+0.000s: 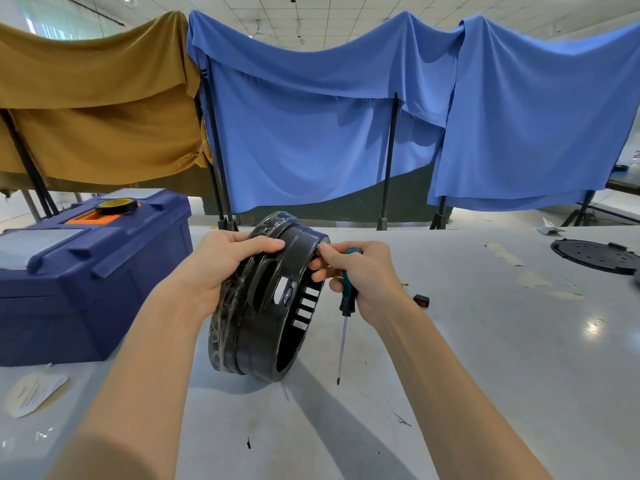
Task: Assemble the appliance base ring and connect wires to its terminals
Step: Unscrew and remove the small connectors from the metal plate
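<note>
A pale grey table (485, 341) runs across a large hall. Behind it, blue cloths (311, 133) and a mustard cloth (97, 98) hang over black stands.

The left hand (221, 265) grips the black base ring (273, 327) from the left, with its fingers curled over the top of the outer wall. The ring stands on edge near the middle of the table, its lower rim touching the surface. Its open side faces right. Clear film wraps its left part, and a row of rectangular slots shows in the wall on the right.

The right hand (367, 278) has its lower fingers clenched round the teal-and-black handle of a screwdriver (344, 317), whose shaft points down towards the table. Its thumb and forefinger meet at the ring's upper right rim. They may be pinching something small there, but it is too small to tell.

Just right of the screwdriver a small black-and-red switch (421, 301) lies on the table. Well off to the far right sits a black round plate (595, 256) with holes in it.

On the left stands a dark blue toolbox (86, 292) with its lid closed, so its contents are hidden. A roll of black tape (116, 206) with a yellow core rests on the orange handle in the lid. The lid's clouded compartment covers do not show what is under them. In front of the box lies a white paper label (34, 393).
</note>
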The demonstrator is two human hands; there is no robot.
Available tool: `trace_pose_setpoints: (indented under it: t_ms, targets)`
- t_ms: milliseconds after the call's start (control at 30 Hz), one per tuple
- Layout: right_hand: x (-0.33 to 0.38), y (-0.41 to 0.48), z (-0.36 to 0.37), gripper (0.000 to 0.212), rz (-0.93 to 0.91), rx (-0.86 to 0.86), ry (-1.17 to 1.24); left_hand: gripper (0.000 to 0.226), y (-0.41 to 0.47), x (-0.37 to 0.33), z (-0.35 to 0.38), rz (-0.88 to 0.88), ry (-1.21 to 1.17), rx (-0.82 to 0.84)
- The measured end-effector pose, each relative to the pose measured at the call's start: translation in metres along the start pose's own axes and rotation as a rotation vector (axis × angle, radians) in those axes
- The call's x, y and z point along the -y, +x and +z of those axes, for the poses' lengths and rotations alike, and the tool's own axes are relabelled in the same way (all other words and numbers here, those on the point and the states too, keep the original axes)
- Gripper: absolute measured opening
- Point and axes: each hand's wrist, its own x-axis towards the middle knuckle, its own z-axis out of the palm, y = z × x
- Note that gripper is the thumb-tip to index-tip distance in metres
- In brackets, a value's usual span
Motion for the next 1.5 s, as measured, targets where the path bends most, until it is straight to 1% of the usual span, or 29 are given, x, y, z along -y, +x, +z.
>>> trace_pose_setpoints:
  t_ms: [133, 267, 400, 600, 700, 867, 967, 1100, 1200, 1267, 1333, 1400, 1500]
  targets:
    - [0.001, 0.001, -0.001, 0.01, 0.026, 0.013, 0.067, 0.006, 0.0, 0.001, 0.0, 0.002, -0.006, 0.016]
    - [0.0, 0.003, -0.001, 0.01, 0.062, 0.021, 0.125, 0.018, 0.002, 0.002, 0.001, 0.009, -0.014, 0.029]
    - [-0.005, 0.004, -0.004, 0.009, 0.121, 0.034, 0.196, 0.025, 0.004, 0.003, 0.002, 0.005, -0.023, 0.046]
    - [-0.01, 0.007, -0.007, 0.009, 0.165, 0.078, 0.331, 0.026, 0.006, 0.004, 0.003, 0.004, -0.01, 0.048]
    - [-0.011, 0.008, -0.007, 0.01, 0.189, 0.078, 0.352, 0.026, 0.006, 0.005, 0.002, 0.001, -0.018, 0.054]
    - [-0.013, 0.009, -0.007, 0.015, 0.249, 0.097, 0.459, 0.026, 0.007, 0.007, 0.003, 0.004, -0.01, 0.056]
    - [-0.014, 0.008, -0.006, 0.009, 0.294, 0.104, 0.531, 0.029, 0.007, 0.008, 0.002, 0.012, -0.01, 0.055]
    - [-0.018, 0.004, 0.0, 0.003, 0.218, 0.084, 0.517, 0.039, 0.007, 0.011, -0.003, 0.011, -0.024, 0.061]
    - [-0.019, 0.003, 0.006, 0.004, 0.115, 0.046, 0.43, 0.042, 0.006, 0.014, -0.009, 0.012, -0.041, 0.074]
    - [-0.018, 0.003, 0.009, 0.006, 0.084, 0.03, 0.402, 0.043, 0.006, 0.015, -0.011, 0.017, -0.045, 0.072]
    - [-0.017, 0.004, 0.012, 0.005, 0.121, 0.05, 0.448, 0.046, 0.006, 0.016, -0.012, 0.016, -0.042, 0.073]
    - [-0.018, 0.004, 0.013, 0.003, 0.196, 0.088, 0.547, 0.046, 0.006, 0.015, -0.01, 0.013, -0.038, 0.072]
    - [-0.021, 0.003, 0.013, 0.008, 0.246, 0.107, 0.636, 0.036, 0.005, 0.014, -0.004, 0.025, -0.05, 0.056]
